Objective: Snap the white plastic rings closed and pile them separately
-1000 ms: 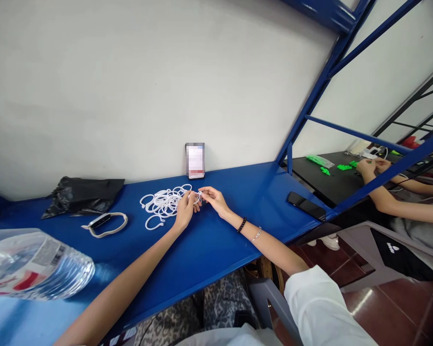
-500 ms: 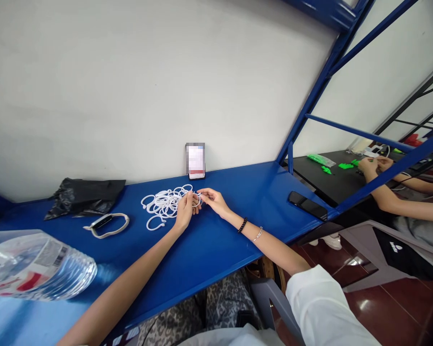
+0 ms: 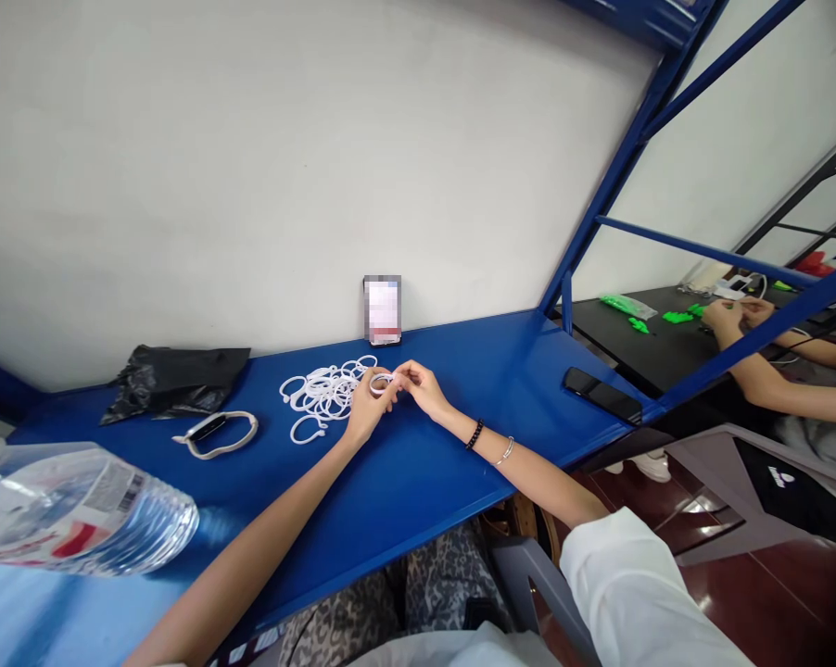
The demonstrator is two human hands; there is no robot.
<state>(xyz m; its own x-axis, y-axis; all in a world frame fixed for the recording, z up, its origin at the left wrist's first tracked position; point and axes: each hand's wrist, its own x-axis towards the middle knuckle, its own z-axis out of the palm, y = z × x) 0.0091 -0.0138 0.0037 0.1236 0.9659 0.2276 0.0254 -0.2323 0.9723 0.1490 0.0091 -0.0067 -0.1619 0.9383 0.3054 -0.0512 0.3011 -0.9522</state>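
A heap of white plastic rings [image 3: 324,392] lies on the blue table [image 3: 418,463] near the wall. My left hand [image 3: 368,409] and my right hand [image 3: 422,386] meet just right of the heap, and both pinch one white ring [image 3: 380,383] between their fingertips. The ring is held a little above the table top. My right wrist wears a dark bead bracelet and a thin silver one.
A phone [image 3: 382,309] leans on the wall behind the rings. A black bag [image 3: 174,380] and a white wristband device [image 3: 216,434] lie at left, a water bottle [image 3: 77,521] near left, a dark phone [image 3: 602,394] at right. Another person's hands [image 3: 734,315] handle green parts at the neighbouring black table.
My hands have stayed on the ring and drawn slightly closer together; the view has shifted a little to the left.
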